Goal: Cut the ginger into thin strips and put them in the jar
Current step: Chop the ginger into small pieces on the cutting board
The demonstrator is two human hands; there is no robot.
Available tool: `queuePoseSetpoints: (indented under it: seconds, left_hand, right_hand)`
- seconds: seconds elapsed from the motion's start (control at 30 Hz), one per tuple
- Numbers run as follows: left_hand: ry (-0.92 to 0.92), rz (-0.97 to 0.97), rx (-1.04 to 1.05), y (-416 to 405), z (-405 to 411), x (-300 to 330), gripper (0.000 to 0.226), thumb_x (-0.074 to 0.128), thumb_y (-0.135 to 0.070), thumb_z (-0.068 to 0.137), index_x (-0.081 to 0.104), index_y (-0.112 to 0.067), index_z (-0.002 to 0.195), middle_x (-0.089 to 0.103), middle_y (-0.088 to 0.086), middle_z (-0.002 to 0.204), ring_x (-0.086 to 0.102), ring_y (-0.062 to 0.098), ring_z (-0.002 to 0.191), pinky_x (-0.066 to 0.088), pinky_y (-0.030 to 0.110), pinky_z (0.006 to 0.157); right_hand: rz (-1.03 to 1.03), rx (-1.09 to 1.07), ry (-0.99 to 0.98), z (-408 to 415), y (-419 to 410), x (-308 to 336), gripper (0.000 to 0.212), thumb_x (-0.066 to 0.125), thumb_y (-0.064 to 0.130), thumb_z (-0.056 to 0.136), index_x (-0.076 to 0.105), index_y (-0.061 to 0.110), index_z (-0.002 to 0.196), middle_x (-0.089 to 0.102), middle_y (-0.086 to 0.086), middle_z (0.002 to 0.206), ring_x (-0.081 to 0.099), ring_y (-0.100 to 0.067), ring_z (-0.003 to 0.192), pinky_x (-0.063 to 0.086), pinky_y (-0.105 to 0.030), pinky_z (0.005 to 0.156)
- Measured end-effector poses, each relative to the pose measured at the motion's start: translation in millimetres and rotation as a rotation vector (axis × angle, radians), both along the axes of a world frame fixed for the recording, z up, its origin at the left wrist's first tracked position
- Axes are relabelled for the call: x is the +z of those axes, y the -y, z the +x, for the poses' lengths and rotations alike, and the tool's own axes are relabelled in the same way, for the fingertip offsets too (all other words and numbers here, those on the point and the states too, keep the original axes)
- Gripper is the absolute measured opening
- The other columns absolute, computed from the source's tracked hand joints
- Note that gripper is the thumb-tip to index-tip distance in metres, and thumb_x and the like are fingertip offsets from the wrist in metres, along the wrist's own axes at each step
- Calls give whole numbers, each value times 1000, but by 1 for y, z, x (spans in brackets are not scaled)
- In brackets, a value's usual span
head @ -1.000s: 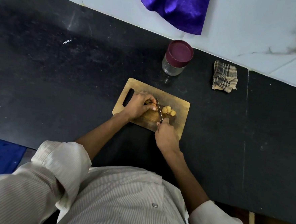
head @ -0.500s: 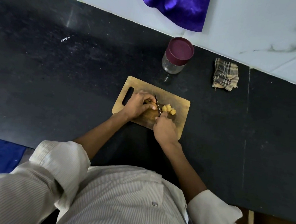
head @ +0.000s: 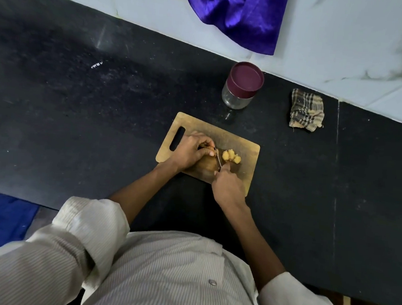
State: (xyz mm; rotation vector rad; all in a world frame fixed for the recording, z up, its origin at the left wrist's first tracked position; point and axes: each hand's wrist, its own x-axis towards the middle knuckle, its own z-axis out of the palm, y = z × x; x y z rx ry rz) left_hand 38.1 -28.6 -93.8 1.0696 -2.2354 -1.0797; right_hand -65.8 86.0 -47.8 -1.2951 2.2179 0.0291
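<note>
A glass jar stands upright on the black worktop, close to the pale wall and just beyond the far edge of the wooden cutting board. A maroon lid sits on it, and through the clear glass below the lid nothing can be seen inside.

On the board, the left hand lies over the uncut ginger, its fingers curled down around the piece and pinning it to the wood; the fingertips sit right at the cut end, against the flat of the blade. Only a brown part of the ginger shows beneath the palm, toward the near edge of the board.

The right hand grips the knife from the near side, fingers closed round the handle, which the hand hides. The thin blade runs away from the person, standing between the left fingertips and a small heap of yellow cut ginger pieces. That heap lies just to the right of the blade, near the middle of the board, not touching either hand.

A checked cloth lies crumpled on the worktop to the right of the jar, well apart from the board. A purple fabric hangs against the wall above the jar.
</note>
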Motion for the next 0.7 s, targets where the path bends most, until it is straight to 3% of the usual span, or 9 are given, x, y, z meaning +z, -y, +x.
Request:
queuePoseSetpoints:
  seconds: [0.17, 0.3, 0.47, 0.53, 0.57, 0.63, 0.7]
  left_hand:
    - [-14, 18, -11, 0, 1, 1, 16, 76, -19, 78, 71, -12, 92, 67, 2, 96, 55, 14, 98, 32, 17, 85]
    - [-9, 34, -13, -1, 1, 3, 16, 76, -19, 78, 71, -13, 92, 67, 1, 97, 56, 14, 99, 35, 21, 88]
    - [-7, 52, -2, -1, 1, 4, 15, 77, -19, 77, 71, -13, 90, 66, -1, 96, 54, 11, 98, 28, 3, 84]
    - [-1, 67, -8, -1, 1, 5, 16, 76, -19, 78, 70, -13, 92, 66, -1, 97, 54, 10, 98, 32, 11, 84]
    - [-3, 68, -7, -1, 1, 5, 16, 76, -19, 78, 70, -13, 92, 66, 0, 97, 53, 10, 98, 32, 14, 84]
    - [-8, 74, -4, -1, 1, 5, 16, 76, -19, 78, 70, -12, 92, 66, -1, 97, 53, 9, 97, 33, 15, 85]
    - [-4, 76, -10, -1, 1, 5, 16, 76, -19, 79, 70, -13, 92, 65, -1, 97, 53, 8, 97, 36, 16, 85]
  right_hand:
    - [3, -53, 53, -3, -28, -1, 21, 35, 26, 107, 45, 8, 114, 64, -13, 110, 62, -31, 100, 41, -38, 71]
    - [-1, -105, 114, -8, -30, 1, 26, 36, 30, 107, 49, 9, 116, 62, -12, 111, 60, -30, 102, 42, -38, 75]
    - [-16, -231, 245, -25, -21, 1, 30, 39, 37, 106, 54, 15, 119, 61, -9, 109, 61, -29, 102, 50, -47, 89]
    - [-24, -298, 338, -32, -18, 1, 29, 41, 38, 105, 55, 16, 118, 60, -5, 97, 62, -24, 86, 54, -44, 77]
    - [-23, -356, 429, -34, -16, 1, 27, 42, 38, 105, 54, 17, 118, 56, -3, 87, 58, -20, 70, 53, -37, 62]
    - [-20, -484, 616, -36, -15, 3, 23, 42, 35, 105, 52, 19, 120, 45, -1, 71, 41, -11, 45, 36, -24, 40]
    - [-33, -538, 689, -39, -14, 5, 22, 43, 34, 106, 52, 20, 119, 40, 0, 66, 33, -8, 38, 27, -20, 36]
